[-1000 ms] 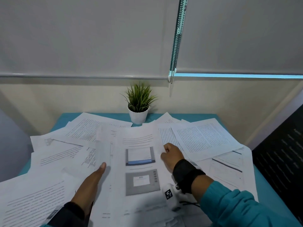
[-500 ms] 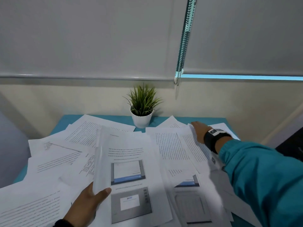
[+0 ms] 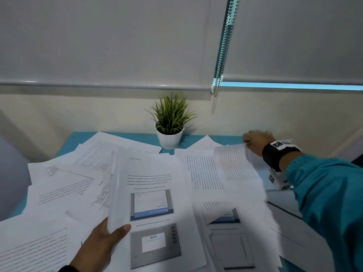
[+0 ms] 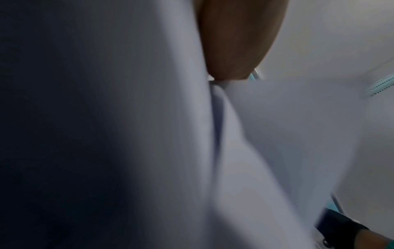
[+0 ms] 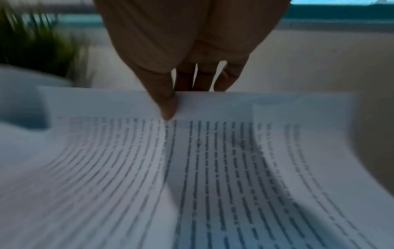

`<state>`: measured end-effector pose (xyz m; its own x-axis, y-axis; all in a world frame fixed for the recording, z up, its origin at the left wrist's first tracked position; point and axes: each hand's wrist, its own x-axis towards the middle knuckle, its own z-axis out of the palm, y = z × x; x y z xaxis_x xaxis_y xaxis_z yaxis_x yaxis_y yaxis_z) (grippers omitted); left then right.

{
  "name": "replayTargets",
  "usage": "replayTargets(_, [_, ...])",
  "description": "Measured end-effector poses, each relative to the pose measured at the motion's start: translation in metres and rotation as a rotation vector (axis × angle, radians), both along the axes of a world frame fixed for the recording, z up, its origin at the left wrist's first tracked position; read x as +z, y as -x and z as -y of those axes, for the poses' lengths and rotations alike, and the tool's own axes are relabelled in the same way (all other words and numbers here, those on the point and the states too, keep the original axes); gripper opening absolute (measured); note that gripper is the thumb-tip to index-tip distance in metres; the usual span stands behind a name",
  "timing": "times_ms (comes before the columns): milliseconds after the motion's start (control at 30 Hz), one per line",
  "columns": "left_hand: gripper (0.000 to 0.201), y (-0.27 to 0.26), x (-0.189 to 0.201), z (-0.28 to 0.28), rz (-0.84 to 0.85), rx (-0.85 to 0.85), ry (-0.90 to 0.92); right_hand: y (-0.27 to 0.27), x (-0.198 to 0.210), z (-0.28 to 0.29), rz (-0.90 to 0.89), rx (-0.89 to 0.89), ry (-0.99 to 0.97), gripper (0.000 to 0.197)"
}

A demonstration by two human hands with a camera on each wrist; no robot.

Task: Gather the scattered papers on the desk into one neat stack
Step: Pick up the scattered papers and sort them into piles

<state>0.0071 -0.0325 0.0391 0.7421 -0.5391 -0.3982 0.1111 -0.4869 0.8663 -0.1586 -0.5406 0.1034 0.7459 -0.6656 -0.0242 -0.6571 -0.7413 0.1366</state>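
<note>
Across the teal worktop (image 3: 82, 137), white printed papers (image 3: 64, 185) lie scattered and overlapping from the near edge to the far wall. At about 7 o'clock in the head view, the left hand (image 3: 100, 244) holds a bundle of sheets (image 3: 157, 203) by its near left corner, thumb pressed on top and the fingers hidden beneath; the top page shows two screenshot figures under a few lines of text, and the bundle's left edge curls upward. The left wrist view is mostly blurred white paper, with the thumb (image 4: 238, 43) pressing onto a paper edge near 12 o'clock. At about 2 o'clock, the right hand (image 3: 257, 139) reaches to the far right part of the worktop and pinches the far edge of a text page (image 3: 237, 165), which lifts and bends away from the sheets beneath it. In the right wrist view the thumb (image 5: 166, 101) sits on top of this page (image 5: 213, 168) while the other fingers (image 5: 204, 79) curl behind its edge, and the lines of print bow downward toward the camera. A black wrist strap (image 3: 275, 156) with a white marker tag circles the right wrist above a teal sleeve (image 3: 324, 203). At 12 o'clock, a small green plant in a white pot (image 3: 170, 137) stands against the wall, touching none of the hands. A roller blind (image 3: 98, 40) with a bead chain (image 3: 222, 48) hangs above.
</note>
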Motion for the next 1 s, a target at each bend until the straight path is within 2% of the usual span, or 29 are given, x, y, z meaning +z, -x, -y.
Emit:
replayTargets(67, [0.045,-0.001,-0.001,0.000,0.007,-0.004,-0.007,-0.005,0.007,-0.008,0.113,0.026,-0.142,0.016])
replayTargets(133, [0.041,-0.001,-0.003,0.000,-0.001,0.008,-0.003,-0.019,0.010,-0.023,0.263,0.055,-0.312,0.020])
replayTargets(233, [0.040,-0.003,-0.008,0.001,-0.013,0.016,0.014,-0.051,-0.002,-0.055,0.308,0.145,-0.402,0.014])
replayTargets(333, [0.037,-0.003,-0.009,0.003,-0.003,0.016,0.032,-0.084,-0.025,-0.081,0.156,0.197,-0.413,0.019])
replayTargets(433, [0.034,-0.003,-0.009,0.001,0.046,0.013,0.068,-0.103,-0.042,-0.090,0.011,0.169,-0.390,0.028])
replayTargets(500, [0.030,-0.002,-0.007,0.000,0.076,-0.003,0.079,-0.106,-0.047,-0.088,-0.005,0.138,-0.357,0.037])
replayTargets(567, [0.029,-0.003,-0.007,-0.001,0.059,-0.009,0.071,-0.103,-0.042,-0.091,0.004,0.164,-0.280,0.033])
replayTargets(700, [0.039,-0.005,-0.010,-0.003,0.012,-0.024,0.092,-0.083,-0.029,-0.108,0.037,0.290,-0.078,0.026])
replayTargets(767, [0.051,-0.006,-0.013,-0.005,0.001,-0.035,0.124,-0.071,-0.024,-0.117,0.097,0.328,-0.044,0.023])
replayTargets(867, [0.068,-0.007,-0.015,-0.007,-0.018,-0.032,0.180,-0.051,-0.010,-0.125,0.222,0.260,-0.167,0.020])
replayTargets(933, [0.064,-0.006,-0.015,-0.007,-0.069,-0.010,0.230,-0.036,0.009,-0.128,0.379,0.181,-0.248,0.031])
replayTargets(1000, [0.044,-0.001,-0.011,-0.007,-0.080,-0.019,0.262,-0.019,0.039,-0.133,0.558,0.188,-0.221,0.038])
